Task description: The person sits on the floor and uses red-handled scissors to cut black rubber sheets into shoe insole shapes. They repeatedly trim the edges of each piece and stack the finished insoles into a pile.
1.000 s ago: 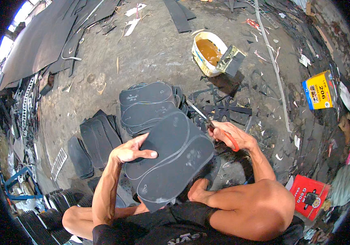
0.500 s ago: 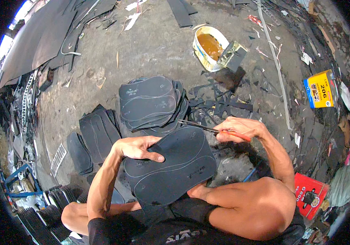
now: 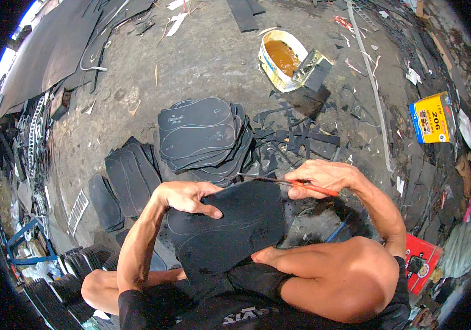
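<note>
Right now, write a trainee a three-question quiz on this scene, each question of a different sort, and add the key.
1. Which hand holds the scissors?
2. True or false: the left hand has its thumb on the sheet.
3. The liquid in the tub is: A) blue, B) amber-brown, C) white.

Key: 1. The right hand. 2. True. 3. B.

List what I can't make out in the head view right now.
Head view:
Left hand: fingertips except the thumb's, hidden by the black sheet.
Black sheet: underside, turned from the camera.
Right hand: grip inside the orange-handled scissors, partly covered by the hand itself.
White tub: bottom, under brown liquid.
Large dark sheets: cut off by the top edge.
</note>
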Tool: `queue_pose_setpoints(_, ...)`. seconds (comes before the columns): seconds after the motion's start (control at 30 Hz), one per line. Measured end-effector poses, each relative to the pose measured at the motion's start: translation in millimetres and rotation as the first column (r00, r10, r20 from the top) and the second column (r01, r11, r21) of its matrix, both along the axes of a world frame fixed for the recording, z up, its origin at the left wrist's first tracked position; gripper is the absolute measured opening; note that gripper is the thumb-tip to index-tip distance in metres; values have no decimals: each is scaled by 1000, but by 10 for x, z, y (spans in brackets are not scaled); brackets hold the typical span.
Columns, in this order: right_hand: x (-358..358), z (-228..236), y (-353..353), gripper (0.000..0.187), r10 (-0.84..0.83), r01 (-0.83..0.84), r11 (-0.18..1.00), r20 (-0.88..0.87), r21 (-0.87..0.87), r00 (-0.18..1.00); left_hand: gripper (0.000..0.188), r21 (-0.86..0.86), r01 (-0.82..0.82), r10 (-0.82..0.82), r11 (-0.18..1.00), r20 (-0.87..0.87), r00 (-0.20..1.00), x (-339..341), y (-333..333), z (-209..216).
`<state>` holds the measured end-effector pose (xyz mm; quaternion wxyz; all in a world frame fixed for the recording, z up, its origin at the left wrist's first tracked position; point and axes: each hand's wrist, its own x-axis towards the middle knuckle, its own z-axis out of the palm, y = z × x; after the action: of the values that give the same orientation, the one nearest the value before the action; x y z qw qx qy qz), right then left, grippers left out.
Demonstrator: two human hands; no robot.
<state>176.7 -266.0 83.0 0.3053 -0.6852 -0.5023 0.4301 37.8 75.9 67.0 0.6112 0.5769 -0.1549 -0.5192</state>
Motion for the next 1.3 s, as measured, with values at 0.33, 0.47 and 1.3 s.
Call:
queue_pose_setpoints(0.33, -55, -540, -468, 53, -763, 752, 645, -164, -134, 625, 62, 107, -978, 984, 177, 12, 179, -145, -96, -255)
queue_pose_setpoints(0.47, -485, -789, -227, 51, -733, 762, 647, -281, -6, 620, 45, 103, -990, 965, -93, -236, -115, -123, -405, -545)
queue_pose_setpoints(1.3, -577, -617, 377, 74, -782, 782, 608, -68, 134, 620, 31, 249, -950, 934, 186, 254, 249, -145, -498, -188)
